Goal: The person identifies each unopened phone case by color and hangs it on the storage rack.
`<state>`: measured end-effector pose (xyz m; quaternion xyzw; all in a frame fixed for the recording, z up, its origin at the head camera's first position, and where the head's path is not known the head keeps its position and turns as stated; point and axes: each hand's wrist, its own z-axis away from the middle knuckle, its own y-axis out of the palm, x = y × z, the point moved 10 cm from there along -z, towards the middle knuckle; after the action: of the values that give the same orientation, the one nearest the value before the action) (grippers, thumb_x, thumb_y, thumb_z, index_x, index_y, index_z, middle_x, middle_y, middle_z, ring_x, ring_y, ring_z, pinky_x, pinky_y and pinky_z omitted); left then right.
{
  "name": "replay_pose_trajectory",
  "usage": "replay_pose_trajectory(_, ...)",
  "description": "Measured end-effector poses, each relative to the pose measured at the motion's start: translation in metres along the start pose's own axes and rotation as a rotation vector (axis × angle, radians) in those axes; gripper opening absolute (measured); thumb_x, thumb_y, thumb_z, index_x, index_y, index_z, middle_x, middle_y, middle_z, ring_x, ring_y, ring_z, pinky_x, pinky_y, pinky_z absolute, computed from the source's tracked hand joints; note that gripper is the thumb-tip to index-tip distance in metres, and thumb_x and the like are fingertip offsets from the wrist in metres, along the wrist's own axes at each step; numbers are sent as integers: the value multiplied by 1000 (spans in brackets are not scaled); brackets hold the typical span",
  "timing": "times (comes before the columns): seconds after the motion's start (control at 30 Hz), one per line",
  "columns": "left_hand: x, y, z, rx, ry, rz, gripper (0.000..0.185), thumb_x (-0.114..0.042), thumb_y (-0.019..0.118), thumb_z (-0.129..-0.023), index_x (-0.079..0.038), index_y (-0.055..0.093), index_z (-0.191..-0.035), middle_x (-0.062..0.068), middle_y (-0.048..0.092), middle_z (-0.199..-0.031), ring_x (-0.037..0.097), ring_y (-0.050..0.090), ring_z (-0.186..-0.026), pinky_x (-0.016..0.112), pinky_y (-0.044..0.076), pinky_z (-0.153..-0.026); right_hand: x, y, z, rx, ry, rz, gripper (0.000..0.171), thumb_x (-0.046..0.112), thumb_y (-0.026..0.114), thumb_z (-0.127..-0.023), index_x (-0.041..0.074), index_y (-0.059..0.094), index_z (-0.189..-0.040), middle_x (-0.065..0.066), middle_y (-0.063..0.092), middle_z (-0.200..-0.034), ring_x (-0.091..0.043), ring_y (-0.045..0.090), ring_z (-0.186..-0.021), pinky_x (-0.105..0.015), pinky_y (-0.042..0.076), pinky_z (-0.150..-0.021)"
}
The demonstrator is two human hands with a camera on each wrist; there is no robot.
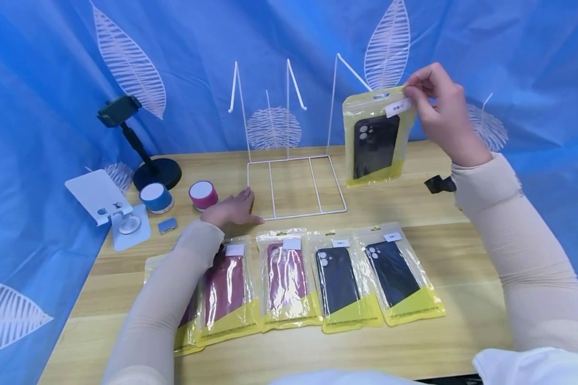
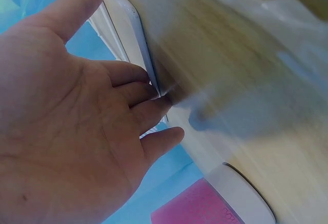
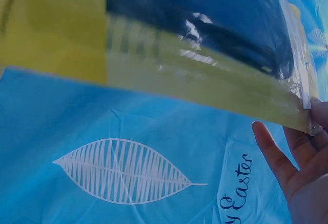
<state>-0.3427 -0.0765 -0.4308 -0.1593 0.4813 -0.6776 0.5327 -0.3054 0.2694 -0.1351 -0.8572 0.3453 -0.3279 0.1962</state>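
Packaged phone case: clear pouch with yellow back and yellow lower band, dark case with camera cutout inside, white label at top, hang hole above it. It hangs upright in the air above the table's far edge, just right of the white wire rack, near the tip of the rack's rightmost hook.

Right hand sits at 3 o'clock of the pouch, pinching its top right corner at the label; fingers curled and clamped on the plastic. Pouch dangles below and to 9 o'clock of the fingertips.

Left hand lies flat on the table at the rack's near left corner, fingers straight and together, touching the base wire, gripping nothing. Pink-and-white round thing just at its 10 o'clock, blue one further left.

Row of packaged cases lies flat near the front edge, at 6 o'clock of the rack: maroon ones left, dark ones right; left forearm covers part of the leftmost.

Right wrist view shows the pouch from beneath, yellow back and dark case close up, fingers at its corner, blue leaf curtain behind; head view misses that underside. Left wrist view shows the open palm against a white edge, blurred, with a pink thing at 5 o'clock.
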Motion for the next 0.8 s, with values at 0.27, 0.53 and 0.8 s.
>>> replay_pose_trajectory(0.27,4,1,1,2,-23,6,95,-47,55,-98,5,1,-156,23,-8,-164,36,-3,-153,51,6,-125,-17,18,-10,24,36,-7,23,12,54,-102,-10,56,-110,27,52,-93,9,55,-88,-11,45,-82)
replay_pose_trajectory(0.53,0,-1,3,-4,-21,-3,96,-50,56,-97,5,4,-156,23,-5,-164,36,-3,-154,51,6,-125,-34,32,-20,24,74,-32,22,15,53,-102,-5,57,-108,27,53,-93,9,56,-89,-12,46,-84)
replay_pose_trajectory(0.8,0,1,2,-8,-16,11,97,-49,57,-97,5,2,-156,23,-6,-164,36,-2,-153,50,6,-125,-55,57,-40,63,151,-31,21,22,51,-103,4,58,-110,24,52,-91,6,54,-85,-13,45,-80)
